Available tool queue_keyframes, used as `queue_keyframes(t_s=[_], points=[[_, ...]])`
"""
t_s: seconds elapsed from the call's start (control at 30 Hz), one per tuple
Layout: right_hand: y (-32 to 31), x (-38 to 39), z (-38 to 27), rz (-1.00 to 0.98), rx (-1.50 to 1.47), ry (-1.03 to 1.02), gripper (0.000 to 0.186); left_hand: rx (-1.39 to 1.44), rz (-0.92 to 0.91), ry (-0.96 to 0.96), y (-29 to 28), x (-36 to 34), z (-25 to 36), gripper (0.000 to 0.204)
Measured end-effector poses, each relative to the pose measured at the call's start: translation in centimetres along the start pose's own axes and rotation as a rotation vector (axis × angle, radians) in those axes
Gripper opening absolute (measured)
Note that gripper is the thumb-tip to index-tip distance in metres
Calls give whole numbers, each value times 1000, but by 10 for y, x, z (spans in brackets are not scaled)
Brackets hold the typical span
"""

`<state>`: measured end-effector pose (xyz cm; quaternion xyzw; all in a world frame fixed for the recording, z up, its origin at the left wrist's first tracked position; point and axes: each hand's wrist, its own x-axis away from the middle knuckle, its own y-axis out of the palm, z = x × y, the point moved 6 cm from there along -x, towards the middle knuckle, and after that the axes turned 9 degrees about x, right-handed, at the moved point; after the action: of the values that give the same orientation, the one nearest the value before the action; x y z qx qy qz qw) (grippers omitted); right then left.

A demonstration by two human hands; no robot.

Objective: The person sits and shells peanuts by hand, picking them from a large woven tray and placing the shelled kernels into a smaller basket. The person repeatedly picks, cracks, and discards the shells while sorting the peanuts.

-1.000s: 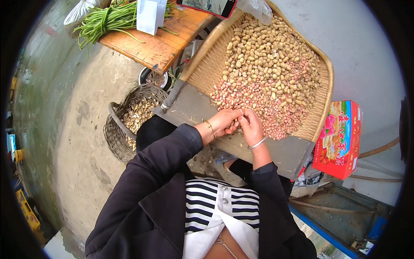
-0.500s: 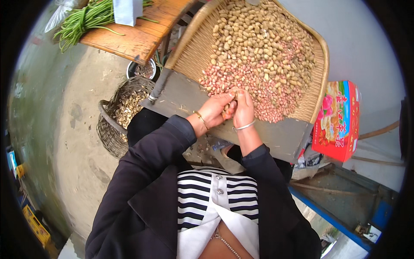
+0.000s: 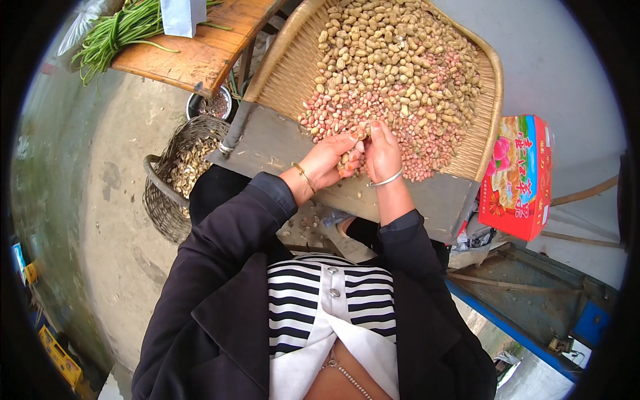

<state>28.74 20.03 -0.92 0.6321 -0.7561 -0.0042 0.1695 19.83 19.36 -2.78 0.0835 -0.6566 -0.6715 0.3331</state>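
My left hand and my right hand meet over the near edge of a woven winnowing basket. Their thumbs and fingertips pinch together on a peanut, mostly hidden by the fingers. The left fingers are curled, and peanuts seem to lie in them too. Tan unshelled peanuts fill the far part of the basket. Pink shelled kernels spread along its near and right side, just beyond my hands.
A wicker basket of empty shells stands on the floor at left, near a small bowl. Green stalks lie on a wooden table. A red carton stands right of the winnowing basket. A grey board crosses its front.
The whole view has shifted slightly, with the basket and table a little further left and up. My right hand has turned a little; both hands stay together at the peanut.
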Motion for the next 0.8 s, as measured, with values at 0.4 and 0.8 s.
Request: queue_keyframes(t_s=[0.4, 0.8], points=[[-93, -35, -36, 252, 864, -102, 20, -202, 174, 3, -12, -5, 7, 28], [-29, 5, -42, -187, 854, -68, 17, -103, 117, -113, -10, 1, -3, 45]])
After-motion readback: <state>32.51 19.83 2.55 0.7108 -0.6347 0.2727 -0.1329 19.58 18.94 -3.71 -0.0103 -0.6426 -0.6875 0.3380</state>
